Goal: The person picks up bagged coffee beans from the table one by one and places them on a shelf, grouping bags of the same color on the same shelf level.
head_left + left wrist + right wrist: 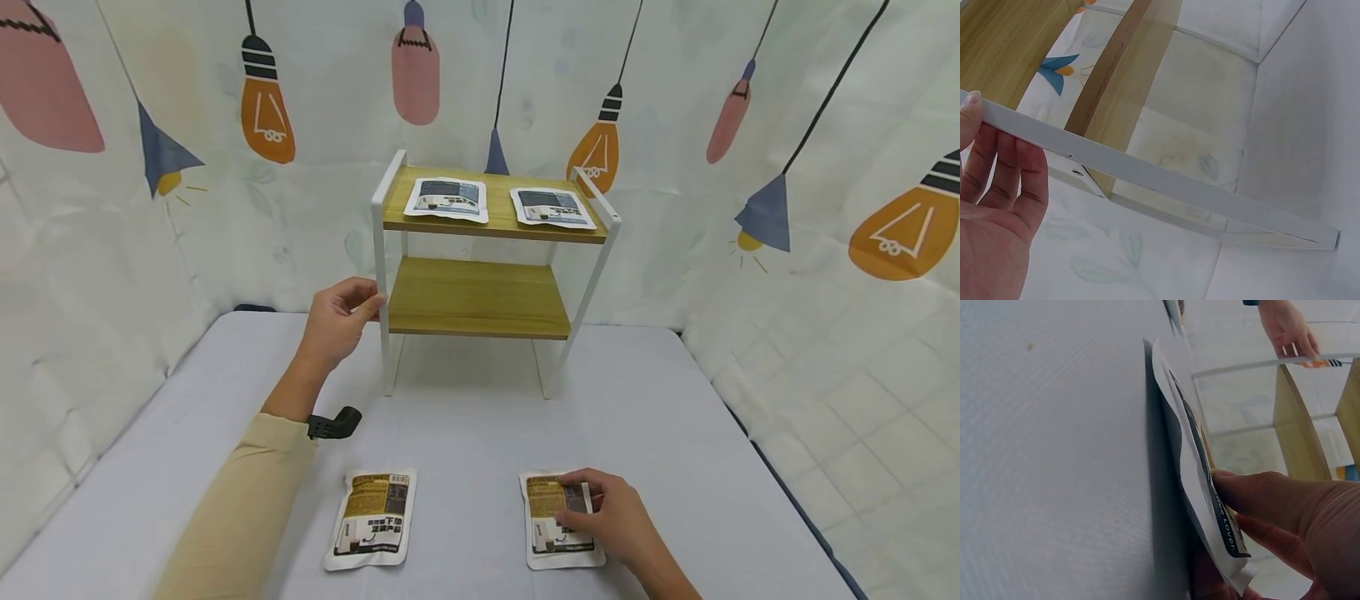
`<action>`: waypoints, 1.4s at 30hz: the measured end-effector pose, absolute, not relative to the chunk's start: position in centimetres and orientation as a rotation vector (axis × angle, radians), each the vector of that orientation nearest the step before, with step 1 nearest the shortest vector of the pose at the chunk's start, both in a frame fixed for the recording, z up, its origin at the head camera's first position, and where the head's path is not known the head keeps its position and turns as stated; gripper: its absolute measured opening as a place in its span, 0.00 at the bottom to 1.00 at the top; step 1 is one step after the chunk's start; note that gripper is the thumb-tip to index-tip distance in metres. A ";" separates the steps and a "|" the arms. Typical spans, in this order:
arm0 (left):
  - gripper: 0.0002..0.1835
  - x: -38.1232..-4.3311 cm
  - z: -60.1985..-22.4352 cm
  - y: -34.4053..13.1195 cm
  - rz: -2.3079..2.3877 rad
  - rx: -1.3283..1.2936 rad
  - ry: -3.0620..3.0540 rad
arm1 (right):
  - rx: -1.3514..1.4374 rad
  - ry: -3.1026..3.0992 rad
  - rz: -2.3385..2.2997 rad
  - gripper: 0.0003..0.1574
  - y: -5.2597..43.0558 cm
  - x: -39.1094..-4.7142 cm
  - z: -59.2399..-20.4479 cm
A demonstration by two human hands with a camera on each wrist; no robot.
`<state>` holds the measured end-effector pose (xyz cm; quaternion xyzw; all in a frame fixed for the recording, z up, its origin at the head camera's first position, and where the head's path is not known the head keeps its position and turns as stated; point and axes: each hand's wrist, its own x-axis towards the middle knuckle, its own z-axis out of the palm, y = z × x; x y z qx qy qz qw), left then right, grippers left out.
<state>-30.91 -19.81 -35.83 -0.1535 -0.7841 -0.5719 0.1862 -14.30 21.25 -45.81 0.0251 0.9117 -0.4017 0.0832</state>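
A two-tier shelf (480, 296) with wood-look boards and a white frame stands at the back of the table. My left hand (336, 323) grips its left front upright (1141, 165), thumb on one side and fingers curled behind. At the front right, my right hand (611, 512) pinches a white pouch (543, 508) with a brown and black label. The right wrist view shows the thumb on the label side of this pouch (1194, 462) and part of a finger under its near end. A similar pouch (372, 521) lies flat at front left.
Two white pouches with blue-grey labels, one at left (447, 200) and one at right (551, 207), lie on the top board. A white cloth covers the table (457, 433). Printed curtains (322, 208) hang close behind and along both sides.
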 end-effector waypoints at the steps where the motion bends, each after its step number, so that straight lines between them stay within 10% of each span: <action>1: 0.17 -30.9 -35.8 -19.8 -1.611 -0.431 -2.210 | 0.077 2.726 -1.197 0.29 21.2 -14.3 -45.8; 42: 0.16 -31.0 -35.9 -20.0 -1.594 -0.465 -2.199 | 0.080 2.668 -1.270 0.26 20.9 -14.6 -45.8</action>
